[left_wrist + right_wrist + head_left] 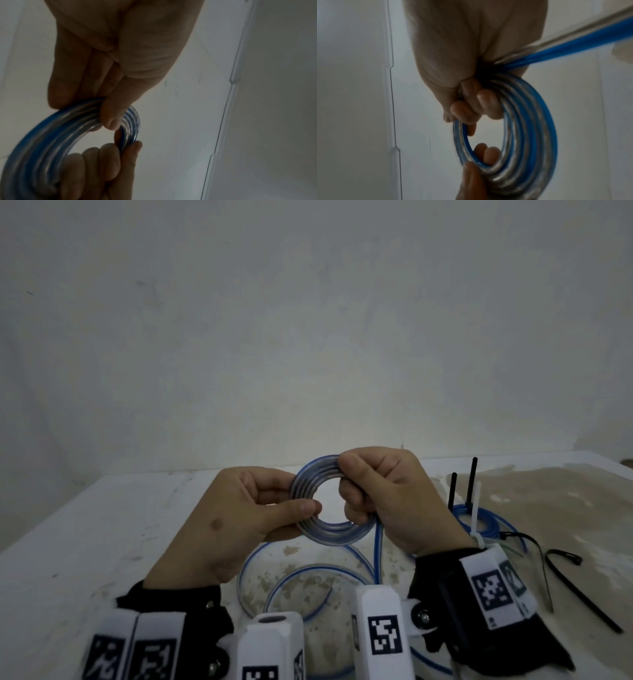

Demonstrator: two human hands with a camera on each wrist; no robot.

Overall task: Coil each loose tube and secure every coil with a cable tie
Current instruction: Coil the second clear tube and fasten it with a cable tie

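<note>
Loose tail: the unwound part of the tube (274, 583) lies in open loops on the tabletop (85, 525) nearest the person, between the two wrists, and rises past the right palm to the coil; it looks left slack so it can feed upward as winding goes on.
Coil: the wound turns (318, 534) are held in the air above the tabletop, in the middle of the scene, flat side toward the head camera so the turns can be watched.
Left hand: the left hand (239, 518) pinches the coil's left and lower rim, thumb in front and fingers (68, 86) behind, apparently to keep the turns stacked.
Right hand: the right hand (387, 498) has its fingers (481, 102) curled through the ring's hole around the right rim, placed to guide the incoming length.
Finished coil: farther right, a blue coil (479, 520) lies on the tabletop with upright tie tails, seemingly set aside as done.
Spare cable ties: black ties (561, 573) lie at the right, within reach for binding.
</note>
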